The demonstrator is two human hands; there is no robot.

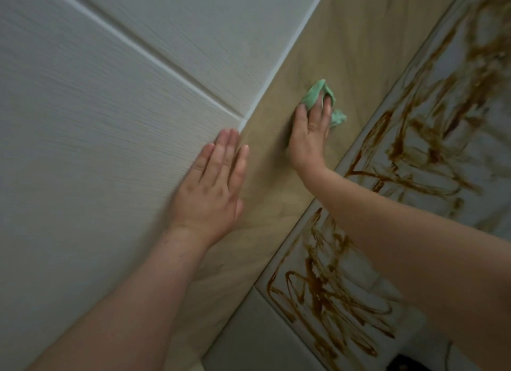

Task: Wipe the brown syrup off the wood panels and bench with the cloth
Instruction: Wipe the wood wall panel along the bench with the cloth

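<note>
My right hand [311,132] presses a crumpled green cloth [318,94] flat onto a tan wood strip [276,202] that runs diagonally through the view. The cloth bunches out past my fingertips and to the right of my hand. My left hand [213,188] lies flat with fingers together, half on the tan strip and half on the white wood-grain panel [96,116]. Thick brown syrup [326,293] streaks and smears cover the white panels to the right of the strip. Faint smears show on the tan strip above the cloth.
A groove [154,58] crosses the white panel at upper left, and a white trim edge [287,61] separates it from the tan strip. A syrup-free white panel section [249,343] lies at the bottom centre. A small dark object [406,363] sits at the bottom edge.
</note>
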